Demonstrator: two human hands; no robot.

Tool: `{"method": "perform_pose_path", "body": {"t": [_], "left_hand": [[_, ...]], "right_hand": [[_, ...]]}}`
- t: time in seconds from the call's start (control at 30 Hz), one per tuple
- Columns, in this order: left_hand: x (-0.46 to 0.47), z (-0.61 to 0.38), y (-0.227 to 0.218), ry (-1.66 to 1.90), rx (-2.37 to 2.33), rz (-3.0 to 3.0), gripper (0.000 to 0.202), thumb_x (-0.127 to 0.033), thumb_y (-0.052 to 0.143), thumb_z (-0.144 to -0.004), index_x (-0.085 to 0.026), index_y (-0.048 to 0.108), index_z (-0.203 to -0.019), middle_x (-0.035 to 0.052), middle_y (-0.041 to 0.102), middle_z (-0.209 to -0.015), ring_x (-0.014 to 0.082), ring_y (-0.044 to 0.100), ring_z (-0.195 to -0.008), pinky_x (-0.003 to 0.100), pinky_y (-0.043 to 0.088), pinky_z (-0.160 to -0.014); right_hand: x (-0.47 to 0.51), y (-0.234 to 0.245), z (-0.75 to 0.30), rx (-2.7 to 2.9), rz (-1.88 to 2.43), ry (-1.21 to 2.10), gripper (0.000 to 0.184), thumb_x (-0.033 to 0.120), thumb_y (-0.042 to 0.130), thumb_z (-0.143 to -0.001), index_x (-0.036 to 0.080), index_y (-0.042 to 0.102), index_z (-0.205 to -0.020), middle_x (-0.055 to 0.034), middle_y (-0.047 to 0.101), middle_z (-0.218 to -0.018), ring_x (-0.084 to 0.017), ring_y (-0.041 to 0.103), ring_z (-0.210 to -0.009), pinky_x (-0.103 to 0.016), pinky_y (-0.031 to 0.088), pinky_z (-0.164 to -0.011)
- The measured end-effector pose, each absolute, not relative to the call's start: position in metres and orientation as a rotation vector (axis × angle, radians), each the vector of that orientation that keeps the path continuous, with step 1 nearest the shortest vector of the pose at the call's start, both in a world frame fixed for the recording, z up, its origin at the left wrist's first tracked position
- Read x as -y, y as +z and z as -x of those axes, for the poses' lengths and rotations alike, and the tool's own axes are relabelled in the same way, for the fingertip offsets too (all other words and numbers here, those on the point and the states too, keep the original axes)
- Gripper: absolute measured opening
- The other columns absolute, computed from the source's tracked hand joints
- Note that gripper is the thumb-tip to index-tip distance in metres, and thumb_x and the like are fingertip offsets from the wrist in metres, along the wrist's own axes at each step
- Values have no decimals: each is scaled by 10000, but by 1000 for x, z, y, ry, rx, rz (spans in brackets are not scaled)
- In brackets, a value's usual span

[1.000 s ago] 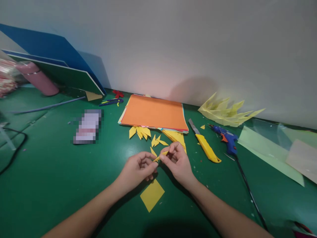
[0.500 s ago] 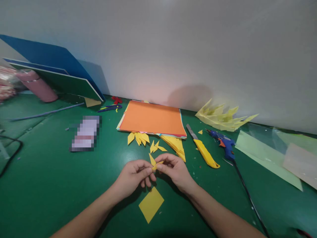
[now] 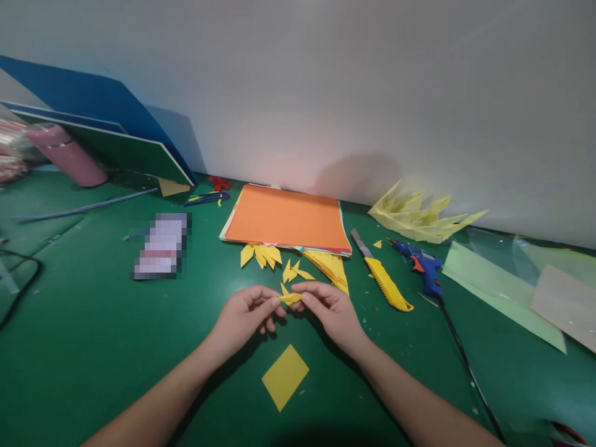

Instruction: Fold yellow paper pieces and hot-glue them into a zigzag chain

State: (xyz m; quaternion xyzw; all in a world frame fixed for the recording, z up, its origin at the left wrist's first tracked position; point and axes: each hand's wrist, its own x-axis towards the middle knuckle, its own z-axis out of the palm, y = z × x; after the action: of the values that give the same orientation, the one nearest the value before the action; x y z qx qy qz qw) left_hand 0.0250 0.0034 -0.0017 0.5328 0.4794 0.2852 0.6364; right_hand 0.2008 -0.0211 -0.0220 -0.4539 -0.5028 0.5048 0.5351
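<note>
My left hand (image 3: 246, 314) and my right hand (image 3: 329, 310) meet over the green table (image 3: 93, 323), both pinching one small folded yellow paper piece (image 3: 289, 298) between thumb and fingers. A flat yellow paper square (image 3: 285, 377) lies just below my hands. Several folded yellow paper pieces (image 3: 261, 254) lie just beyond my fingers, in front of an orange-topped paper stack (image 3: 287, 218).
A yellow utility knife (image 3: 382, 280) and a blue glue gun (image 3: 423, 266) with a black cord lie to the right. Pale yellow folded paper (image 3: 421, 216) rests by the wall. Blue and green boards (image 3: 102, 133) lean at the left, beside a pink bottle (image 3: 67, 154).
Both hands have moved slightly away from me with the paper piece, their fingers working it. The view shifted a little; the yellow square stays on the table.
</note>
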Motion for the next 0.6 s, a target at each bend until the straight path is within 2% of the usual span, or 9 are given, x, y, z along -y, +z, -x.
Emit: {"method": "perform_pose_path", "body": {"t": [0.13, 0.2, 0.27, 0.33, 0.43, 0.6], "left_hand": [[-5, -20, -5, 862, -1220, -1446, 277, -365, 583, -769, -177, 512, -960, -33, 586, -652, 99, 521, -484, 219, 419, -462], [-3, -18, -6, 909, -1263, -1713, 179, -334, 559, -813, -187, 532, -911, -36, 562, -637, 110, 517, -518, 233, 422, -496], [0, -17, -6, 857, -1150, -2066, 136, -304, 524, -865, -188, 574, -815, -9, 591, -665, 133, 546, -605, 263, 441, -572], [2, -17, -6, 761, -938, -2350, 203, -281, 487, -906, -183, 616, -783, 29, 641, -757, 165, 585, -732, 303, 465, -677], [3, -20, -7, 652, -797, -2522, 203, -253, 467, -924, -176, 653, -898, 67, 670, -924, 204, 608, -875, 349, 484, -786], [1, -22, -11, 545, -869, -2560, 229, -224, 496, -901, -166, 620, -1085, 101, 634, -1170, 246, 583, -1078, 417, 474, -928]], "right_hand": [[23, -23, -202, 1248, 1242, 814, 139, 252, 617, -802, 215, 729, -874, -16, 736, -756, -149, 688, -633, -273, 586, -620], [23, -24, -205, 1266, 1272, 653, 162, 235, 593, -827, 219, 733, -905, -23, 745, -788, -155, 697, -653, -272, 593, -617], [22, -25, -207, 1307, 1261, 533, 201, 218, 561, -852, 230, 727, -964, -35, 750, -904, -166, 712, -719, -286, 604, -645], [21, -26, -209, 1400, 1248, 429, 239, 185, 534, -866, 244, 717, -1008, -39, 733, -1017, -187, 713, -849, -320, 603, -744], [19, -27, -209, 1604, 1234, 327, 287, 135, 509, -871, 250, 703, -1048, -46, 707, -1092, -203, 670, -1011, -354, 562, -870], [20, -23, -207, 1759, 1159, 164, 322, 78, 465, -875, 216, 685, -1065, -83, 692, -1123, -202, 629, -1085, -370, 522, -925]]}}
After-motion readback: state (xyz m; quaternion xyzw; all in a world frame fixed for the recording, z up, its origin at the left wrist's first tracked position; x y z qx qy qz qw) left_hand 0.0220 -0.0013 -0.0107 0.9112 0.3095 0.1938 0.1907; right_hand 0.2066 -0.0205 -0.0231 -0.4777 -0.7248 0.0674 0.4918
